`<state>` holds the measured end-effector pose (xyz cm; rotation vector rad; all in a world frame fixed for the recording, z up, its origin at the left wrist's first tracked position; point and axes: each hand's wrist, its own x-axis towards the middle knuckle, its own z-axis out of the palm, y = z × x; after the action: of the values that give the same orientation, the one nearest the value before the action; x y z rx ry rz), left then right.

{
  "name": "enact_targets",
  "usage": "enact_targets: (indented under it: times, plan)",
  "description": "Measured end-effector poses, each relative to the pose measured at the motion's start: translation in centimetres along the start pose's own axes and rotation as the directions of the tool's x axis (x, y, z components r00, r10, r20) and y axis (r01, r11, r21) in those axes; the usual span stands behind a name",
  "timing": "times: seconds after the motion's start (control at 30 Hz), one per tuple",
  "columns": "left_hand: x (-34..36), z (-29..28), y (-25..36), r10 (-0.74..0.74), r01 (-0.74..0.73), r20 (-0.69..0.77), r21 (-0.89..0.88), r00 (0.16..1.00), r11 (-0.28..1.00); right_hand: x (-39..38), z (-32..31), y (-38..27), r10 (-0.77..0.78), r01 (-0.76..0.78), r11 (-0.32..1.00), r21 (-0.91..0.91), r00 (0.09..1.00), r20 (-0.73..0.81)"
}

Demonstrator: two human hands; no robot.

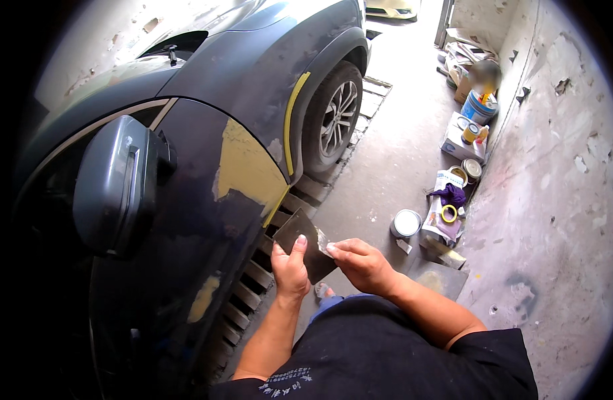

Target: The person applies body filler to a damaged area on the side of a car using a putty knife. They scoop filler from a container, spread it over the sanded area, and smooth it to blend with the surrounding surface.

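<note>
My left hand [291,272] grips a dark flat board [314,260] by its near left edge, with the thumb lying on top. My right hand [366,265] is closed, its fingertips pinching a small pale scraper [322,239] at the board's right edge. Whether the scraper touches the board, I cannot tell. Left of the hands stands a dark car [193,153]. A large patch of yellowish filler [243,160] covers its door corner beside the front wheel arch, and a smaller filler patch [204,299] lies lower on the door. Yellow tape [293,120] follows the arch.
The car's mirror [116,187] juts out at the left, and its front wheel [333,120] stands ahead over a slatted floor grate [256,273]. Along the right wall [553,167] are a white-lidded can [406,223], a purple cloth [451,195], a yellow tape roll [449,213] and a blue bucket [478,110].
</note>
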<state>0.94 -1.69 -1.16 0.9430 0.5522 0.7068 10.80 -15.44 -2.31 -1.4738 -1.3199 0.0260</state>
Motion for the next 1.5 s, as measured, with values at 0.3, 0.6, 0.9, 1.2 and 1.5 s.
enact_targets:
  times: [0.3, 0.6, 0.9, 1.2, 1.5]
  plan:
    - [2.3, -1.6, 2.7, -0.219, 0.249, 0.212, -0.124, 0.952, 0.961, -3.5, -1.1, 3.5, 0.445, -0.445, 0.895, -0.035, 0.895, -0.016]
    - [2.6, -1.1, 1.1, -0.363, 0.418, 0.329, -0.113, 0.872, 0.901, -3.3, -0.6, 4.7, 0.576, -0.788, 0.209, 0.579, 0.578, 0.578]
    - [3.4, -1.8, 1.3, 0.145, -0.181, 0.111, 0.494, 0.983, 0.850, -2.7, -1.9, 3.4, 0.641, -0.664, 0.745, -0.062, 0.688, 0.340]
    - [3.4, -2.9, -0.1, -0.102, 0.047, 0.107, 0.426, 0.989, 0.903, 0.6, -4.2, 8.3, 0.852, -0.800, 0.520, -0.299, 0.508, 0.124]
    - [2.3, -3.4, -1.6, -0.421, 0.422, -0.033, 0.017, 0.906, 0.906, -1.1, -0.9, 5.1, 0.663, -0.599, 0.644, 0.476, 0.747, 0.043]
